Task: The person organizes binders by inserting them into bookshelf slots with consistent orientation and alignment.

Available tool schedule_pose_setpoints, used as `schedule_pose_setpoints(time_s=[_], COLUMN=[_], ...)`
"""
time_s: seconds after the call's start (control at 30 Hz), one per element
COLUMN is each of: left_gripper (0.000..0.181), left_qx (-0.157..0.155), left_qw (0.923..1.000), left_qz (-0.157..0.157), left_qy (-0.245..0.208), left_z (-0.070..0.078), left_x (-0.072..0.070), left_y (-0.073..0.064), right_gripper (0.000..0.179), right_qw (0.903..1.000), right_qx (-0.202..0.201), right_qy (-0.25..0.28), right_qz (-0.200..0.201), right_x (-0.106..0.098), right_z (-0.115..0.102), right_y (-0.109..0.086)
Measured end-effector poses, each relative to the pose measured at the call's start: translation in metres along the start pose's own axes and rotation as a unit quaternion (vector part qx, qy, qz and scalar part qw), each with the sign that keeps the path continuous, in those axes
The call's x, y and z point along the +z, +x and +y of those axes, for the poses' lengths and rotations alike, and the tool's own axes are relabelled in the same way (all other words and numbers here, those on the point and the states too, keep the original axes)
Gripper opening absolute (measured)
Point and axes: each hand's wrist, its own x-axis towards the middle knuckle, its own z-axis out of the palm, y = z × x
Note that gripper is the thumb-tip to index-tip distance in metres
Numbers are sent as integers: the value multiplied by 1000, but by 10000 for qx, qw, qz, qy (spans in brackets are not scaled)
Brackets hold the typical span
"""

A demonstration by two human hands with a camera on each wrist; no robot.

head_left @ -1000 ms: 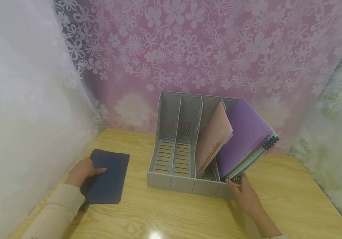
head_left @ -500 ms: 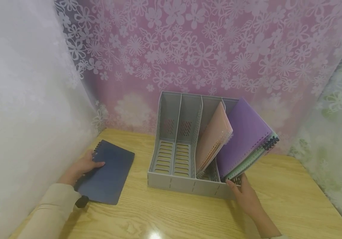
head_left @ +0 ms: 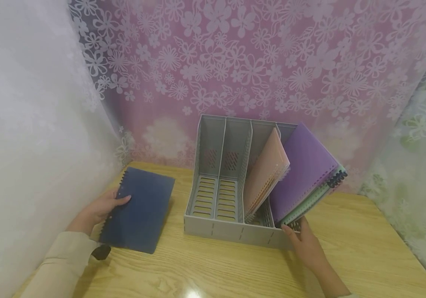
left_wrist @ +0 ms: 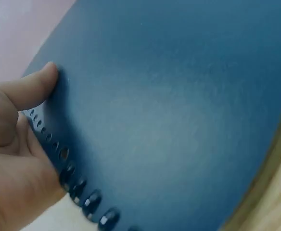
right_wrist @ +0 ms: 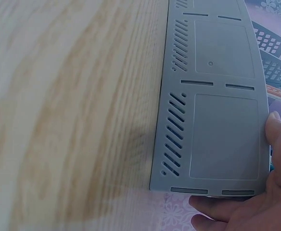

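My left hand [head_left: 102, 207] grips a dark blue spiral notebook [head_left: 143, 207] by its bound left edge, thumb on the cover. In the left wrist view the coil [left_wrist: 92, 202] runs along that edge below the thumb, and the notebook [left_wrist: 169, 106] fills most of the picture. My right hand [head_left: 307, 244] holds the front right corner of a grey file organizer [head_left: 216, 225]; in the right wrist view its thumb lies at the top edge of the front panel [right_wrist: 224, 134], fingers around the end. Purple and green notebooks [head_left: 306, 169] lean in the rightmost compartment.
Peach-covered notebooks [head_left: 266, 176] lean in the compartment left of the purple one. The two left compartments [head_left: 216, 198] show their slotted floors. A wooden table [head_left: 213, 265] lies underneath, with a pink floral curtain [head_left: 235, 62] behind and a white curtain at the left.
The blue notebook has been raised and turned by my left hand, shifting slightly right and away from me. My right hand stays at the organizer's corner.
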Motion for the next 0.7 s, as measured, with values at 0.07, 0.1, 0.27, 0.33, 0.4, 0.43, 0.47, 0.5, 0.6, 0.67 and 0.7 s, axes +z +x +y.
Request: schedule_pose_setpoints(time_s=[0.07, 0.1, 0.27, 0.33, 0.4, 0.43, 0.47, 0.5, 0.6, 0.67, 0.7], left_gripper=[82, 80, 81, 83, 82, 80, 75, 68, 44, 31, 28], left_qx=[100, 195, 474, 577, 714, 824, 1003, 1198, 1615, 1852, 1906], left_qw=[9997, 9993, 9977, 9975, 9967, 9959, 9940, 9913, 9826, 9751, 9729], left_qz=[-110, -174, -116, -13, 18, 32, 2, -41, -130, -191, -188], left_qy=[-178, -279, -480, -406, -394, -377, -435, -538, -910, -1208, -1294], left_z=[0, 1, 2, 4, 5, 5, 5, 6, 8, 10, 11], left_x=[-1, -2, -2, -1, 1, 1, 2, 2, 2, 3, 3], left_y=[-1, -1, -2, -2, -2, -2, -2, -1, -2, -3, -3], right_gripper=[84, 84, 85, 86, 86, 86, 86, 86, 86, 86, 86], right_qw=[10000, 10000, 10000, 10000, 10000, 10000, 10000, 10000, 10000, 10000, 10000], right_qx=[-13, -10, -5, 29, 29, 25, 25, 15, -1, 7, 28], right_qy=[-8, -11, -26, -8, 18, 25, 27, 34, 64, 74, 72], right_qz=[3, 9, -23, -65, -73, -66, -65, -61, -42, -46, -55], right_x=[0, 0, 0, -1, -1, -1, -1, -1, 0, 0, -1], right_z=[0, 0, -1, -1, -1, -1, -1, -1, -1, -1, 0], right_y=[0, 0, -1, -1, -1, -1, -1, -1, -1, -1, -1])
